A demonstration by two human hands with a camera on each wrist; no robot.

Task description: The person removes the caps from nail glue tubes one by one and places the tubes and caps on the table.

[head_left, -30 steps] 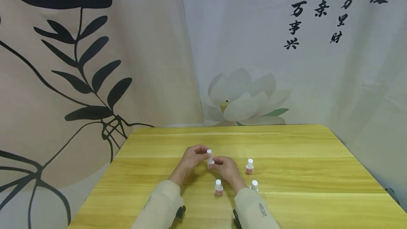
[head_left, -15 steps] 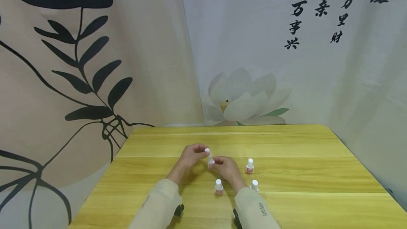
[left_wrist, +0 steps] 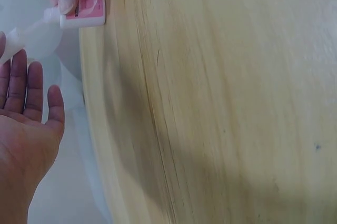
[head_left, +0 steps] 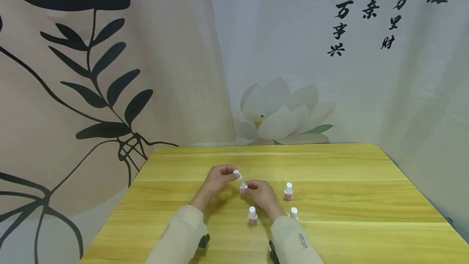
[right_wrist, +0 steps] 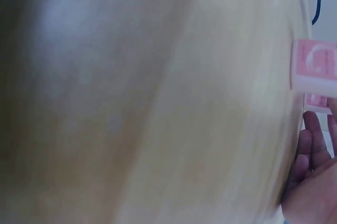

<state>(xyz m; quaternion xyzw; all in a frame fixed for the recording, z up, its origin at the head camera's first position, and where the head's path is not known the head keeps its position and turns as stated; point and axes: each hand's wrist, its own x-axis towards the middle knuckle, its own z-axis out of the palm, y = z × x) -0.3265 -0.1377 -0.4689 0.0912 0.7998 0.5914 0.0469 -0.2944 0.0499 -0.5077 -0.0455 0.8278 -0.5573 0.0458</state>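
My left hand [head_left: 218,177] pinches a white cap [head_left: 237,174] between thumb and fingers, tilted just above and left of a small bottle [head_left: 243,189]. That bottle, white with a pink label, is held upright on the table by my right hand [head_left: 261,194]. In the left wrist view the right thumb presses on the bottle [left_wrist: 87,14], its neck [left_wrist: 51,14] facing the cap [left_wrist: 13,44]. Whether a thin piece joins cap and bottle is too small to tell. In the right wrist view, the right hand [right_wrist: 311,163] shows only at the edge.
Three capped bottles stand nearby: one in front of the hands [head_left: 253,216], one to the right [head_left: 288,191], and one partly hidden by the right sleeve [head_left: 294,213]. The wooden table [head_left: 348,199] ends at a printed curtain [head_left: 183,72].
The cap has tilted and moved up and left, away from the held bottle, with my left hand drawing slightly back. My right hand and the bottle stay put.
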